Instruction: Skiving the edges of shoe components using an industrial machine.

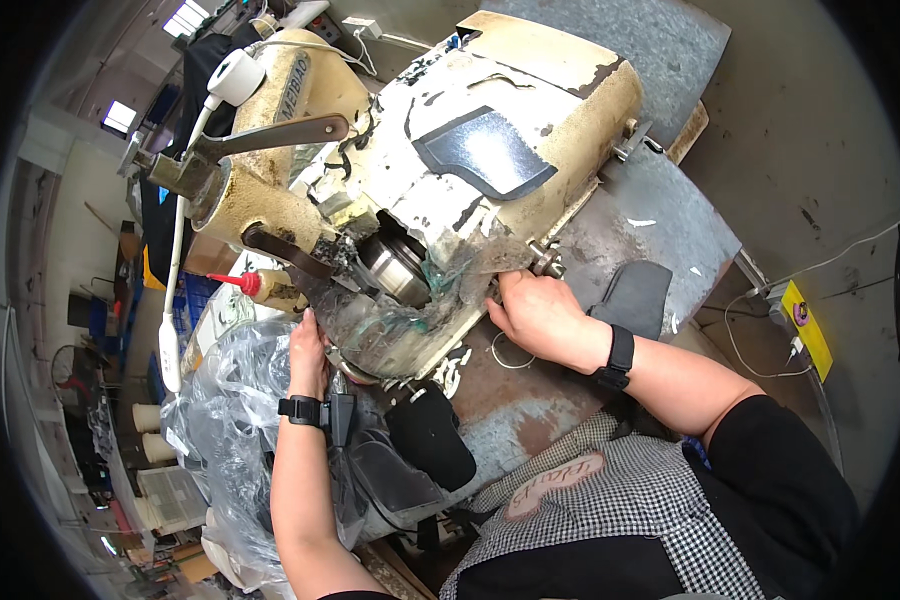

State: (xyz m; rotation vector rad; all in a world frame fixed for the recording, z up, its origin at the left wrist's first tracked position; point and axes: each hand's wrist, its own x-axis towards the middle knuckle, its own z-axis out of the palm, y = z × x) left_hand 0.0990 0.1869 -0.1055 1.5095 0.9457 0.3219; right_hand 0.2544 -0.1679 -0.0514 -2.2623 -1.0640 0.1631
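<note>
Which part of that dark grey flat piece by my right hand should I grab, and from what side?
Probably the right-hand edge of the dark grey piece, pinched from the right: it looks thin and lies flat on the metal table, and your right hand is close to its left side.

A worn grey sheet-metal tabletop [675, 205], stained with rust-brown patches, carried a bulky cream-painted metal machine [400, 180] with chipped, blackened paint. Beside the machine's right side, a flat dark-grey piece with rounded corners [635, 300] lay on the metal. Nearer the front edge were a thin, pale wire-like loop [511, 352] and, close against the machine, a cluster of small white scraps [453, 373].
</note>
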